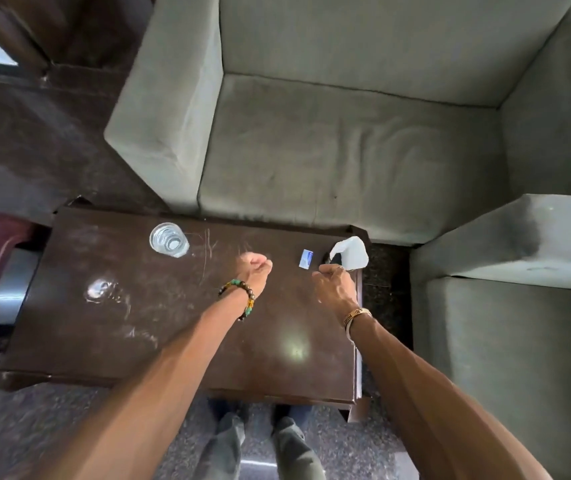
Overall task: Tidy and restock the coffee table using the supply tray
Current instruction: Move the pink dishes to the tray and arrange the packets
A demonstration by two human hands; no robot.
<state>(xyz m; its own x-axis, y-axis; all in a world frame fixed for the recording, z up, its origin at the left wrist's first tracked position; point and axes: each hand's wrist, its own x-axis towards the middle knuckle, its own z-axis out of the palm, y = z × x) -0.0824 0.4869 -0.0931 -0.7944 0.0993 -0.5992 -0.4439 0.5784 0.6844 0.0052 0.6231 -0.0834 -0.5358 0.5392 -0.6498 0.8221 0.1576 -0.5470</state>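
Grey sofa [346, 150] cushions back a dark, scratched counter [138, 341]. A clear glass [169, 240] stands upright near the far left edge, and a small blue-and-white packet [305, 258] lies flat towards the far right. Just beside it, at the right corner, the right hand [334, 285] pinches a crumpled white tissue [351, 256] in curled fingers. The left hand [253, 270] hovers mid-counter — fingers curled in, holding nothing.

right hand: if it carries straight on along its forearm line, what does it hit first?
Likely the small blue-and-white packet on the table, just beyond the right hand, which grips a white tissue. Height unclear.
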